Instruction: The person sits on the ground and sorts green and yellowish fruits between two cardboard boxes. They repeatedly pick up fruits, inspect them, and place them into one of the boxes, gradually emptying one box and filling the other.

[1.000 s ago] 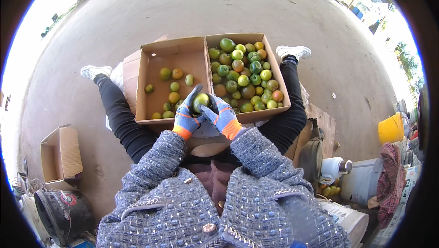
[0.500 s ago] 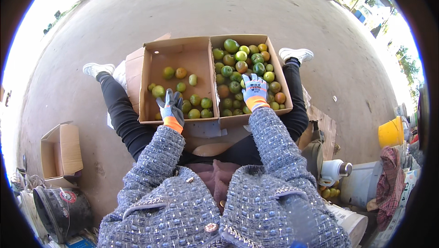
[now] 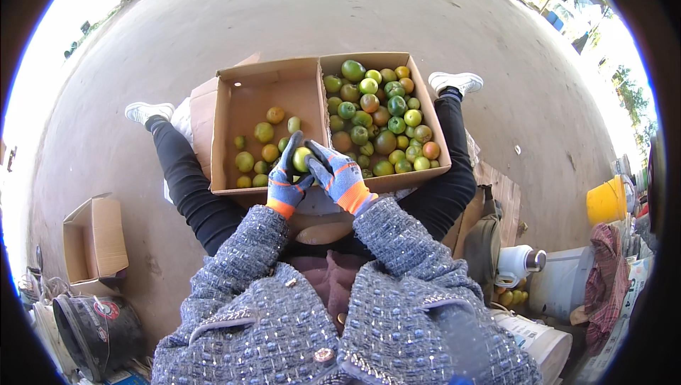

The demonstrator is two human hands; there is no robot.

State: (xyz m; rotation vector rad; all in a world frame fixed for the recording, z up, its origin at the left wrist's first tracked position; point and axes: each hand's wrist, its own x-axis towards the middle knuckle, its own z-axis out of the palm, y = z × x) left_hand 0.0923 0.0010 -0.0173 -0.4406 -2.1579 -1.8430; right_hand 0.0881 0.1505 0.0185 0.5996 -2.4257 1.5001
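Between my two gloved hands is a yellow-green tomato, above the near right corner of the left box. My left hand closes on its left side; my right hand has its fingers against the right side. Both gloves are blue-grey with orange cuffs. Loose green and orange tomatoes lie in the left box, some hidden behind my hands. Joined to it, the right box is densely filled with tomatoes from deep green to reddish orange.
My legs stretch out on both sides of the boxes. An open small carton and a black bucket are at left. At right stand a white jug, a grey-white tub and a yellow bucket. Concrete ground extends beyond.
My right hand has left the right box and come to meet my left hand. A tomato is now held between them. Tomatoes in the left box have shifted position.
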